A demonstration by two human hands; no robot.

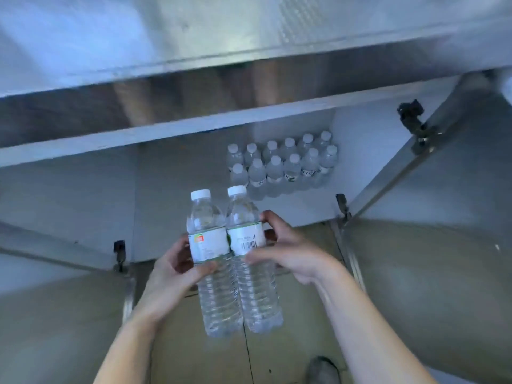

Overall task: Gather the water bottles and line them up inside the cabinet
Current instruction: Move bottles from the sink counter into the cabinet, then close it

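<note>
two bare forearms reach forward: left hand (171,268) curls its fingers round the left bottle (212,261), right hand (288,252) wraps the right bottle (250,259), both upright and touching side by side (white caps up), held before the open cabinet (166,134), where two rows of bottles (282,164) stand at the back right.

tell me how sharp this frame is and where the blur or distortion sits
Head view: the two held bottles and both hands, left hand, right hand, are fairly sharp; the shelved bottles look soft; the cabinet top edge is smeared; wide-angle bending bows the open door.
</note>
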